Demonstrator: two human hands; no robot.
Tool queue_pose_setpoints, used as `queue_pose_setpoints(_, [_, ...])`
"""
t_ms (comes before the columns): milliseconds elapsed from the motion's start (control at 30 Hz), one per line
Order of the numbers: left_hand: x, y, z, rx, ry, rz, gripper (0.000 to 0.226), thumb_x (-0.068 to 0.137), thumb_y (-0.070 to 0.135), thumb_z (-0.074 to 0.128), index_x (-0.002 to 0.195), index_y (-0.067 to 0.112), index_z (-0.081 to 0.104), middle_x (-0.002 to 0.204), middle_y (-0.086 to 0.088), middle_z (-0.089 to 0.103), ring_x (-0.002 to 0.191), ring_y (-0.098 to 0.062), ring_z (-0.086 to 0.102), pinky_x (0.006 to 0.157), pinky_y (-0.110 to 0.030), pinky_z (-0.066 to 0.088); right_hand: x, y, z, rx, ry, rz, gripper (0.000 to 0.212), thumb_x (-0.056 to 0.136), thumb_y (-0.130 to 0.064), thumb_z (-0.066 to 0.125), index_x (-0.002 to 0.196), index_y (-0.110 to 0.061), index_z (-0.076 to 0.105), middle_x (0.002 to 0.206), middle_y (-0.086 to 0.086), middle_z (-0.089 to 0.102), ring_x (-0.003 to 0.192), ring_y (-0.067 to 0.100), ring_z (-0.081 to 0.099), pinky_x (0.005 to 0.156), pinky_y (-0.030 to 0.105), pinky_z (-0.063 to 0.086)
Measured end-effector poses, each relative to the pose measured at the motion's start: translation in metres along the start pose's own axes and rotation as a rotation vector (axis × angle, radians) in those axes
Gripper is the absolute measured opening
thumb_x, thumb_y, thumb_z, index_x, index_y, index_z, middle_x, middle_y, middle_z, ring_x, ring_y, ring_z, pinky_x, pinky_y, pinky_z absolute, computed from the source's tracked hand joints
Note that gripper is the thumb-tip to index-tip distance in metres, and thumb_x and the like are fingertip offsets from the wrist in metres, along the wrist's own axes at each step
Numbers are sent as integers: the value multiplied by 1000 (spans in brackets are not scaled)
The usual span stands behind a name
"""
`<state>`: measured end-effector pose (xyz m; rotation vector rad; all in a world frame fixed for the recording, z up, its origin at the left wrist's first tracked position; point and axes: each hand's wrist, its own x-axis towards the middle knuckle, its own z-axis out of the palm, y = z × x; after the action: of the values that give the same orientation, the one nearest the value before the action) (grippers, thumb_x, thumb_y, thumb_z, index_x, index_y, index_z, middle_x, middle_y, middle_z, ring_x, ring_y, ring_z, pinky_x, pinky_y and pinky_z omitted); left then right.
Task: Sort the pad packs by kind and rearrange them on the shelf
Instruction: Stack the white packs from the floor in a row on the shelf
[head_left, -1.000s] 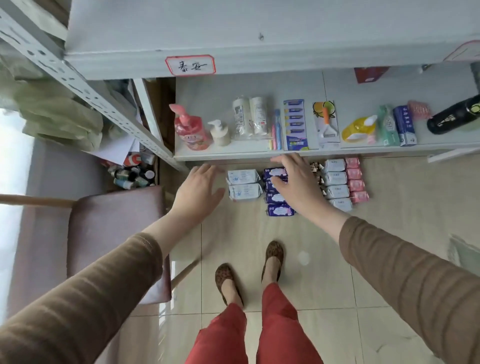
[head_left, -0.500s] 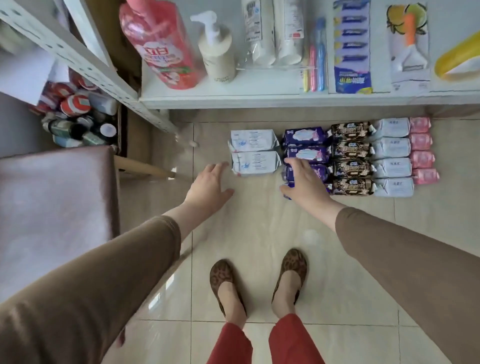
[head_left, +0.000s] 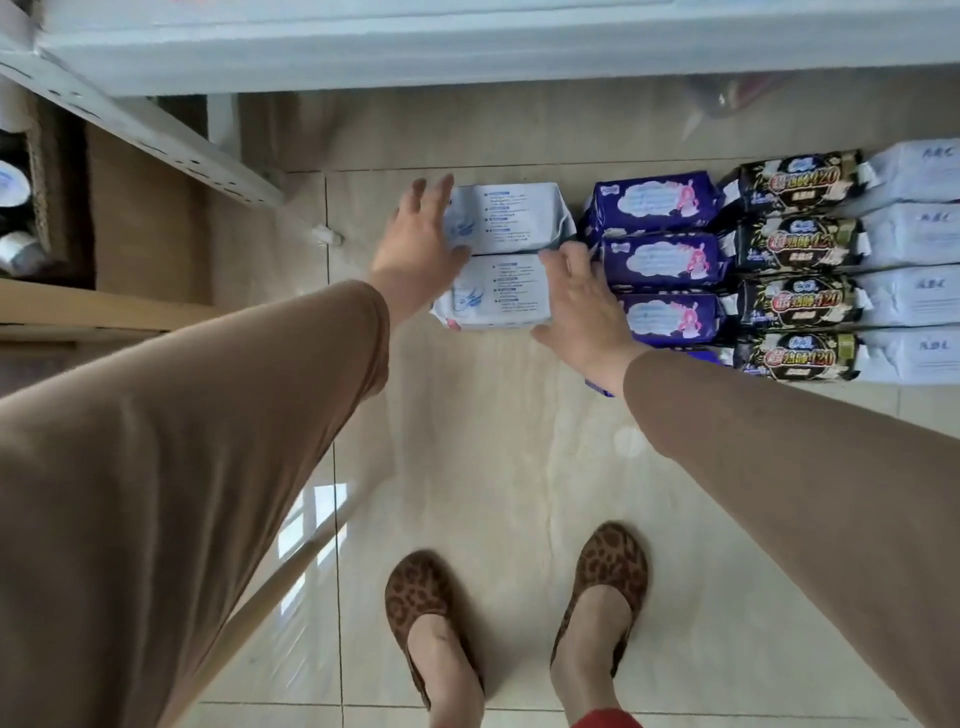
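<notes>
Pad packs lie in columns on the tiled floor under the shelf. Two white packs (head_left: 506, 257) form the left column. My left hand (head_left: 418, 244) presses flat against their left side, fingers spread. My right hand (head_left: 579, 301) rests against the right side of the nearer white pack (head_left: 498, 293), fingers apart. To the right come a column of purple packs (head_left: 660, 234), then black packs (head_left: 797, 260), then pale blue packs (head_left: 914, 265) at the frame edge. My right wrist hides part of the nearest purple pack.
The white shelf board (head_left: 467, 47) overhangs the packs at the top. A slanted perforated shelf rail (head_left: 156, 135) runs at the upper left, with a wooden bar (head_left: 78, 306) below it. My two feet in leopard-print shoes (head_left: 519, 623) stand on the tiles.
The view has dropped closer to the floor. My left hand moved up to the left side of the white packs. My right hand shifted left from the purple packs to the white packs' right side.
</notes>
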<state>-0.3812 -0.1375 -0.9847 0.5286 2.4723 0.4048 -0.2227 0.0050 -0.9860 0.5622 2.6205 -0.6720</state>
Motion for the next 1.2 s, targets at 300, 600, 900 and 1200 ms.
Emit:
queue_pose_setpoints(300, [31,4,25,142,-86,9,102,75,12,79,152,34,15,153,-4,22,128,-38,41,99,-48,48,-6,-6,43,-23,2,-22,57,80,-6,71,127,-11,41,126,9,41,105,33,55,78,43,50])
queue_pose_setpoints(600, [-45,-7,-33,12,-19,-7,85,66,26,86,137,20,41,127,-3,47,110,-25,55,87,-35,48,-79,6,-26,252,-197,27,60,69,-29,82,117,-19,48,117,-1,49,99,24,58,67,31,34])
queue_pose_setpoints(900, [-207,47,-231,-189,-29,22,81,62,41,85,131,29,46,110,13,46,98,-8,53,76,-22,39,-220,-44,-266,370,-300,145,70,68,-43,84,126,-38,46,111,-13,63,91,6,63,76,27,50])
queue_pose_setpoints(1200, [-343,150,-475,-288,113,174,78,59,54,83,125,46,43,112,13,57,92,-2,61,72,-24,48,-336,-131,-512,472,-154,78,69,70,-34,89,124,-31,48,117,-12,65,108,13,63,96,28,50])
